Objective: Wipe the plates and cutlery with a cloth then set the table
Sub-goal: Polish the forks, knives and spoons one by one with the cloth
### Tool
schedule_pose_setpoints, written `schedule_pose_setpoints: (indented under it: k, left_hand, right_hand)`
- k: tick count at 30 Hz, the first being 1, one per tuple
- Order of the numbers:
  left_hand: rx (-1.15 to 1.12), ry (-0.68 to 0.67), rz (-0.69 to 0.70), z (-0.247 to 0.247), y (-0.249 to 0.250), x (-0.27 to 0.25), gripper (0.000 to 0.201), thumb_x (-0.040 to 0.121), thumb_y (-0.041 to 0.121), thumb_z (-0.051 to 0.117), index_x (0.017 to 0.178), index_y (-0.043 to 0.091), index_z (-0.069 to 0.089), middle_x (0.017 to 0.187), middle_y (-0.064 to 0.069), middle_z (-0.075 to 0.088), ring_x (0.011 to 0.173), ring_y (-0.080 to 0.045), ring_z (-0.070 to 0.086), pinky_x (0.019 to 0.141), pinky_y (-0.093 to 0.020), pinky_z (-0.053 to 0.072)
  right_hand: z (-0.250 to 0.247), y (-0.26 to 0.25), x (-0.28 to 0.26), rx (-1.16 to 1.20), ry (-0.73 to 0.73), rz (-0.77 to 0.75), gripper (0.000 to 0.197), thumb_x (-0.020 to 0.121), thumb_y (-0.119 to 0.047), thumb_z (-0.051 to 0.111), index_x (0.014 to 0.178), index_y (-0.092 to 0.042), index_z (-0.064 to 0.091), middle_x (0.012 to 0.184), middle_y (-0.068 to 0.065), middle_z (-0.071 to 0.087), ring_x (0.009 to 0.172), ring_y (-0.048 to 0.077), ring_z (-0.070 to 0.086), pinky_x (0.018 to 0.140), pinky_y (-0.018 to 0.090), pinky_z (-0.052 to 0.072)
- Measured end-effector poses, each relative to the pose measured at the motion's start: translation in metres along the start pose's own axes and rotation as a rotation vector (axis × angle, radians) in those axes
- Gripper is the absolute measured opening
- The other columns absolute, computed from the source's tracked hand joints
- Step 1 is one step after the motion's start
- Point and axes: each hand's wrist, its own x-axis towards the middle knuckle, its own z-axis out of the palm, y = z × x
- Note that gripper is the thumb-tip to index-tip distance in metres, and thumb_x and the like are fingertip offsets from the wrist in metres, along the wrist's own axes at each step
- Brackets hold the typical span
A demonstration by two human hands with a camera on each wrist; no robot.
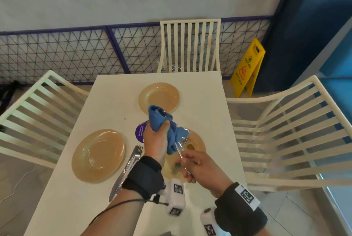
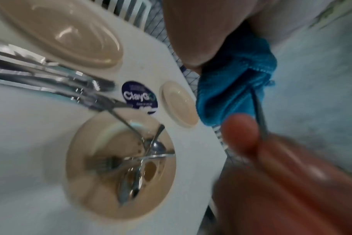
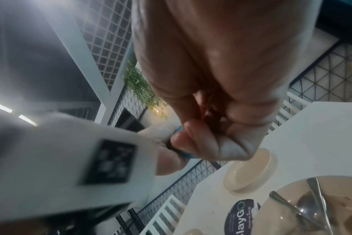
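My left hand (image 1: 157, 133) grips a bunched blue cloth (image 1: 162, 121) above the table. The cloth (image 2: 231, 89) is wrapped round the far end of a thin metal piece of cutlery (image 1: 179, 152), so which kind it is stays hidden. My right hand (image 1: 188, 164) pinches its handle (image 2: 259, 114) just below the cloth. Under both hands lies a stained tan plate (image 1: 198, 141) with several forks and spoons (image 2: 143, 155) in it. Two bare tan plates sit at the left (image 1: 98, 155) and at the far side (image 1: 159, 97). A knife and fork (image 1: 131, 161) lie beside the left plate.
The white table (image 1: 205, 102) carries a round purple sticker (image 1: 140, 131) in its middle. White slatted chairs stand at the left (image 1: 38, 114), the far side (image 1: 190, 45) and the right (image 1: 289, 136). A yellow wet-floor sign (image 1: 247, 68) stands by the wire fence.
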Motion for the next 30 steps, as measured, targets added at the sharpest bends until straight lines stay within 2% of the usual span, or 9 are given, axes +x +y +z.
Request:
schedule_pose_setpoints:
  k: [3, 7, 13, 16, 20, 22, 25, 27, 30]
  left_hand:
    - [0.029, -0.060, -0.063, -0.002, 0.000, -0.002, 0.020, 0.088, 0.020, 0.073, 0.105, 0.009, 0.072, 0.101, -0.016, 0.077, 0.094, -0.033, 0.075, 0.090, -0.052, 0.059]
    - [-0.103, 0.054, -0.034, -0.012, 0.013, 0.021, 0.017, 0.090, 0.022, 0.072, 0.102, 0.010, 0.071, 0.100, -0.014, 0.076, 0.087, -0.029, 0.073, 0.077, -0.044, 0.059]
    - [-0.010, -0.125, -0.193, -0.010, -0.014, -0.015, 0.020, 0.095, 0.020, 0.066, 0.110, 0.007, 0.069, 0.100, -0.019, 0.076, 0.089, -0.034, 0.074, 0.067, -0.039, 0.057]
    - [0.071, -0.203, -0.141, -0.029, -0.017, -0.008, 0.015, 0.095, 0.019, 0.066, 0.100, 0.004, 0.069, 0.095, -0.014, 0.075, 0.091, -0.028, 0.072, 0.085, -0.042, 0.058]
    - [0.265, -0.305, -0.070, -0.053, -0.018, -0.005, 0.019, 0.095, 0.030, 0.069, 0.106, 0.014, 0.070, 0.097, -0.004, 0.077, 0.088, -0.016, 0.075, 0.075, -0.031, 0.058]
    - [0.356, -0.371, -0.026, -0.060, -0.017, -0.005, 0.017, 0.095, 0.034, 0.068, 0.104, 0.019, 0.069, 0.095, 0.000, 0.077, 0.085, -0.010, 0.074, 0.075, -0.027, 0.057]
    - [0.451, -0.420, 0.000, -0.070, -0.015, -0.002, 0.020, 0.096, 0.037, 0.067, 0.101, 0.018, 0.069, 0.091, -0.003, 0.076, 0.085, -0.016, 0.074, 0.081, -0.035, 0.060]
    - [0.460, -0.476, -0.014, -0.080, -0.014, 0.001, 0.020, 0.097, 0.032, 0.067, 0.098, 0.013, 0.068, 0.084, -0.005, 0.075, 0.077, -0.017, 0.072, 0.077, -0.037, 0.060]
    - [0.490, -0.573, -0.015, -0.096, -0.011, -0.001, 0.007, 0.098, 0.013, 0.064, 0.092, 0.010, 0.065, 0.065, 0.010, 0.070, 0.060, -0.001, 0.066, 0.061, -0.016, 0.051]
  right_hand:
    - [0.001, -0.002, 0.001, 0.001, 0.021, -0.024, 0.023, 0.105, -0.016, 0.046, 0.101, -0.005, 0.066, 0.063, -0.001, 0.054, 0.053, 0.010, 0.048, 0.053, 0.018, 0.041]
    - [0.010, -0.004, -0.001, -0.063, 0.011, -0.058, 0.023, 0.105, -0.020, 0.046, 0.100, -0.010, 0.066, 0.062, -0.005, 0.056, 0.054, 0.009, 0.050, 0.055, 0.019, 0.043]
    - [0.016, -0.002, 0.033, -0.085, 0.091, -0.014, 0.020, 0.099, -0.003, 0.048, 0.087, 0.001, 0.064, 0.057, -0.001, 0.056, 0.050, 0.014, 0.050, 0.051, 0.025, 0.043]
    - [0.011, 0.001, 0.031, -0.235, 0.033, -0.020, 0.023, 0.101, -0.017, 0.053, 0.085, -0.013, 0.069, 0.067, -0.002, 0.063, 0.053, 0.008, 0.055, 0.056, 0.022, 0.048]
    - [-0.006, -0.015, 0.042, -0.127, 0.212, -0.062, 0.018, 0.098, -0.024, 0.057, 0.090, -0.015, 0.071, 0.076, -0.002, 0.068, 0.058, 0.010, 0.059, 0.059, 0.025, 0.053]
    - [-0.002, -0.025, 0.060, -0.107, 0.243, -0.087, 0.023, 0.094, -0.044, 0.058, 0.100, -0.027, 0.072, 0.087, -0.004, 0.072, 0.067, 0.017, 0.063, 0.065, 0.032, 0.056]
    - [0.016, -0.029, 0.085, -0.245, 0.233, -0.116, 0.033, 0.083, -0.067, 0.052, 0.088, -0.040, 0.069, 0.080, -0.011, 0.069, 0.076, 0.021, 0.065, 0.077, 0.044, 0.055]
    - [0.022, -0.037, 0.100, -0.187, 0.296, -0.120, 0.028, 0.086, -0.057, 0.059, 0.073, -0.034, 0.069, 0.064, -0.014, 0.060, 0.064, 0.015, 0.056, 0.070, 0.039, 0.050]
    - [0.020, -0.046, 0.118, -0.050, 0.452, -0.102, 0.031, 0.094, -0.029, 0.064, 0.069, -0.010, 0.068, 0.051, -0.008, 0.046, 0.053, 0.015, 0.042, 0.059, 0.031, 0.037]
